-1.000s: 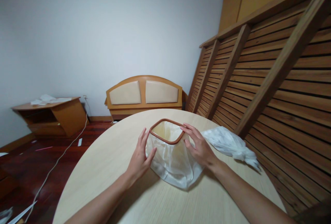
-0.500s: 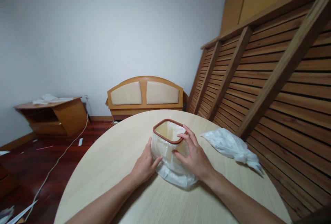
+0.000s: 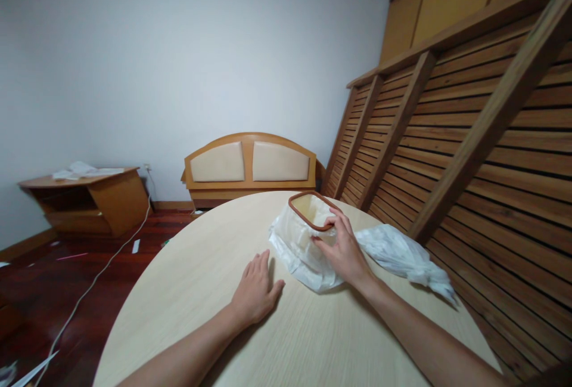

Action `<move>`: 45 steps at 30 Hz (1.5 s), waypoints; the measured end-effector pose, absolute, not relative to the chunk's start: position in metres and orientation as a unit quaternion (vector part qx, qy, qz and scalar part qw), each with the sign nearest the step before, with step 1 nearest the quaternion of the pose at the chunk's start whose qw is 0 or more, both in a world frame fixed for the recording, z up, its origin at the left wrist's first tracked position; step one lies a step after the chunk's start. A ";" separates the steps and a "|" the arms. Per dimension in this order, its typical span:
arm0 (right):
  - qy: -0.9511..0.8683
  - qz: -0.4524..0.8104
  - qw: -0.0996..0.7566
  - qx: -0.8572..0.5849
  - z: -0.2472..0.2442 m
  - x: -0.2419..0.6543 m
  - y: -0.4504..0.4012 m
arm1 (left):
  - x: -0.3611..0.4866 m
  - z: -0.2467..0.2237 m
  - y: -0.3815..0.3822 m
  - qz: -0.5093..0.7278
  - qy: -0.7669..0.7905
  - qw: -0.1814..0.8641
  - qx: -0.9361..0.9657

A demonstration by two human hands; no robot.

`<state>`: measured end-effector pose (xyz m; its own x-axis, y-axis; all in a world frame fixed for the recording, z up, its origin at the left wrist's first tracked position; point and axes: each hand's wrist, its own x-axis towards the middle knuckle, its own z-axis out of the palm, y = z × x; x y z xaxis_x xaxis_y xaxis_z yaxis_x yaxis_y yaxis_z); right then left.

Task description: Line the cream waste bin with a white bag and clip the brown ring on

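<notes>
A small trash bin [image 3: 297, 235] with a brown rounded-square rim stands on the round pale wooden table [image 3: 192, 291]. A thin white plastic bag lines it and hangs loosely down its outside, spreading onto the tabletop. My right hand [image 3: 344, 250] grips the near right side of the rim, fingers over the edge and thumb outside. My left hand [image 3: 257, 288] rests on the table to the left of the bin, apart from it, with fingers stretched forward and thumb out. Right of the bin lies a knotted white plastic bag [image 3: 402, 256] that looks full.
Slatted wooden panels [image 3: 473, 154] lean along the right side, close to the table. A padded headboard [image 3: 250, 163] stands against the back wall. On the left are a low wooden cabinet [image 3: 111, 202] with papers on top and a white cable [image 3: 96, 282] across the dark floor.
The bin has moved away from me and to the right, in my right hand, and turned somewhat. My left hand has let go of it and now lies on the table.
</notes>
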<state>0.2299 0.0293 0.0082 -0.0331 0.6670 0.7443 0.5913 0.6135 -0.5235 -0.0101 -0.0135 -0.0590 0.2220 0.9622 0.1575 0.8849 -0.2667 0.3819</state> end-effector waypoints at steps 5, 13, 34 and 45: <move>-0.699 0.007 0.550 -0.457 0.029 0.239 0.072 | -0.009 -0.051 -0.017 0.154 0.595 0.092 0.784; -0.671 -0.055 0.560 -0.483 0.066 0.262 0.149 | -0.008 -0.047 -0.015 0.147 0.595 0.093 0.784; -0.593 -0.102 0.469 -0.647 0.020 0.318 0.189 | -0.006 -0.042 -0.010 0.140 0.592 0.089 0.788; -0.594 -0.103 0.462 -0.650 0.005 0.332 0.181 | -0.003 -0.041 -0.015 0.148 0.590 0.086 0.789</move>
<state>0.3321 0.1810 0.0051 0.2719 0.6774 0.6835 0.8682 0.1336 -0.4778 -0.0030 -0.0146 -0.0415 0.2604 0.9564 0.1320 0.9055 -0.2894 0.3105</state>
